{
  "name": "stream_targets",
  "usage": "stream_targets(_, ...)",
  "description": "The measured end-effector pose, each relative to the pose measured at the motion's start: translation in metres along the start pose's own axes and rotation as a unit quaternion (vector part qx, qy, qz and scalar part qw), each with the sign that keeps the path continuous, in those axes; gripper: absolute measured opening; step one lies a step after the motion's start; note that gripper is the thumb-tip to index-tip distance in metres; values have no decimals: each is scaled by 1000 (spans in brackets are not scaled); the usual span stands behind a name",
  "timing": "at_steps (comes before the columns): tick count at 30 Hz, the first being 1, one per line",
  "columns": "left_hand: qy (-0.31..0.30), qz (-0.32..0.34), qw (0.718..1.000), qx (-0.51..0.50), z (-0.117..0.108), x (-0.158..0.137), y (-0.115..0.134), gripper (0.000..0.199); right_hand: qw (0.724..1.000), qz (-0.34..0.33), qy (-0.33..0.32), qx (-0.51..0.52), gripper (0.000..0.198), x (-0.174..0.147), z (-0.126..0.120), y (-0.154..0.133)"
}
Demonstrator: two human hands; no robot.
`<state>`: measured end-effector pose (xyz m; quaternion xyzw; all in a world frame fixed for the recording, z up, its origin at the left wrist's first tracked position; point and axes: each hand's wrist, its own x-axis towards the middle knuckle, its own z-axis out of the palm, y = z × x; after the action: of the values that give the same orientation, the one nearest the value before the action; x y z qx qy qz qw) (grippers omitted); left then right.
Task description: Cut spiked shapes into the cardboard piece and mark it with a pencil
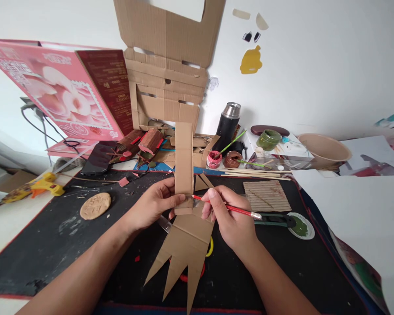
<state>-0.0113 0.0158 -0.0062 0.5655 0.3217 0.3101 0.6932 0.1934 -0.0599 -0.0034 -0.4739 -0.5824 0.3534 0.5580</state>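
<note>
The left hand (160,199) holds the lower part of a cardboard strip (184,162), which stands upright at the middle of the view, above a black mat (68,245). The right hand (234,214) grips a red pencil (239,209), and its tip is at the right edge of the strip. Below the hands there is a cardboard piece (188,238) with long pointed ends. Something red and yellow shows from under it, perhaps handles, but it is mostly covered.

The mat has pale stains and a red border. On its left part lies a round clay disc (95,206); on the right part there are a ribbed cardboard square (267,195) and a white lid (310,229) with green paint. At the left edge rests a yellow glue gun (49,186).

Behind the mat stand a dark bottle (228,124), a pink jar (214,160) and a brown jar (233,160), with a beige bowl (325,146) farther right. A big pink box (65,87) stands at the left, beside a tall cardboard sheet (170,39) near the white wall (315,57). A yellow cutout (251,60) is on this wall.
</note>
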Motion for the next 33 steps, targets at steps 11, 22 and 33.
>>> stream_targets(11, 6, -11, 1000, 8, 0, 1, 1, 46, 1000, 11, -7, 3, 36, 2, 0, -2)
stream_targets(22, 5, -5, 1000, 9, 1, -1, 2, 42, 1000, 11, -5, 2, 37, 1, 0, -2)
stream_targets(33, 10, -5, 1000, 7, 0, -1, 1, 42, 1000, 13, -7, 10, 35, 0, 0, 0)
